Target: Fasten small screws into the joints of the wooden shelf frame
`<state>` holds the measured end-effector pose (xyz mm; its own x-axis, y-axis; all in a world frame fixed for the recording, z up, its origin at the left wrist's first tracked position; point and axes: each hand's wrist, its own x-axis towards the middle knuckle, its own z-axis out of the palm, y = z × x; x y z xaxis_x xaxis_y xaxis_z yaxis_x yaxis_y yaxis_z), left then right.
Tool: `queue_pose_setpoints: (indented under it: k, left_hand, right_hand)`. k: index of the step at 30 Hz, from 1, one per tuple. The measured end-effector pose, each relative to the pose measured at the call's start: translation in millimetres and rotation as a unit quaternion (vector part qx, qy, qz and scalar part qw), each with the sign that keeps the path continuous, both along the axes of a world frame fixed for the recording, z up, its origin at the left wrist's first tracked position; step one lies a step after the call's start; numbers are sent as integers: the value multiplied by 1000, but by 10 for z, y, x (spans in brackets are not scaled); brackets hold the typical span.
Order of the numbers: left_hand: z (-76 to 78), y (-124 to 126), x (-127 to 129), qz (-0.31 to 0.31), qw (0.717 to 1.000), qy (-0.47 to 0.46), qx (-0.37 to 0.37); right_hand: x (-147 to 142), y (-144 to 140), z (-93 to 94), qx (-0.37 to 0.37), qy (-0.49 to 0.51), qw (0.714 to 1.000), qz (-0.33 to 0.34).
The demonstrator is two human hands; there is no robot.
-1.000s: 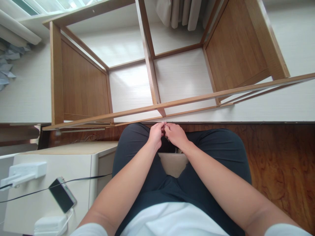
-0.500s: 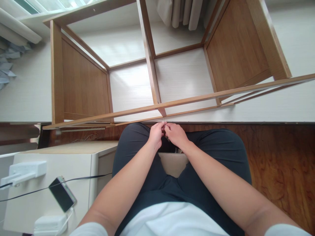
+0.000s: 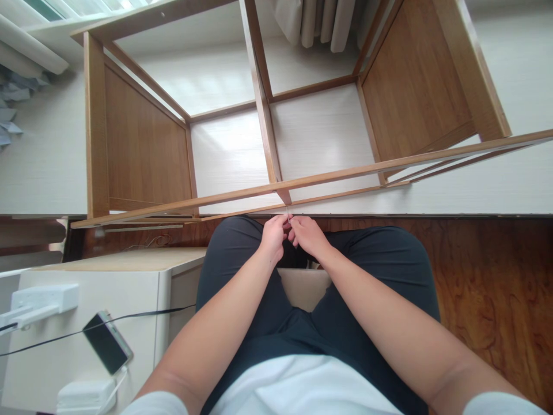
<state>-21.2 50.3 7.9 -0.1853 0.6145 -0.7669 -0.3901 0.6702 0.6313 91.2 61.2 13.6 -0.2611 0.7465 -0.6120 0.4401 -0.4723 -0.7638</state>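
Observation:
My left hand (image 3: 273,235) and my right hand (image 3: 306,233) meet between my knees, just below the front edge of the wooden frame (image 3: 330,174). The fingertips of both are pinched together around something thin and pale, too small to name. A thin whitish strand seems to run up from the fingers toward the lower end of the frame's middle post (image 3: 283,196). My fingers partly hide it. The frame has a wooden panel on each side and lies open toward me on a white surface (image 3: 319,132).
At the left stands a cream cabinet (image 3: 108,346) bearing a dark-screened phone (image 3: 108,342), a white power strip (image 3: 45,298) and a white charger (image 3: 86,396). A black cable (image 3: 147,314) crosses it. Pale curtains (image 3: 317,23) hang behind the frame. Brown wood floor (image 3: 488,300) lies at right.
My right fingers have shifted very slightly, while both hands stay together in the same spot. The frame and cabinet appear a little further left as the view shifts.

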Motion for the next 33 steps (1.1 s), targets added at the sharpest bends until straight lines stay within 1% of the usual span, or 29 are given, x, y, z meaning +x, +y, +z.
queue_pose_setpoints:
  k: [6, 14, 20, 27, 30, 33]
  left_hand:
    - [-26, -8, 0, -3, 1000, -6, 8]
    - [-34, -17, 2, -3, 1000, -7, 14]
    - [-10, -10, 8, 2, 1000, -16, 17]
    - [-39, -13, 13, 12, 999, -22, 20]
    - [-54, -11, 16, 24, 999, -23, 22]
    - [-58, -5, 19, 40, 999, -22, 22]
  right_hand:
    - [-21, 1, -77, -23, 13, 1000, -12]
    - [-28, 6, -93, -33, 14, 999, -11]
    - [-35, 0, -135, -41, 41, 998, -23]
    - [-45, -6, -147, -51, 61, 996, -33]
    - [-59, 2, -93, -90, 83, 991, -57]
    - [-58, 18, 2, -169, 132, 972, -97]
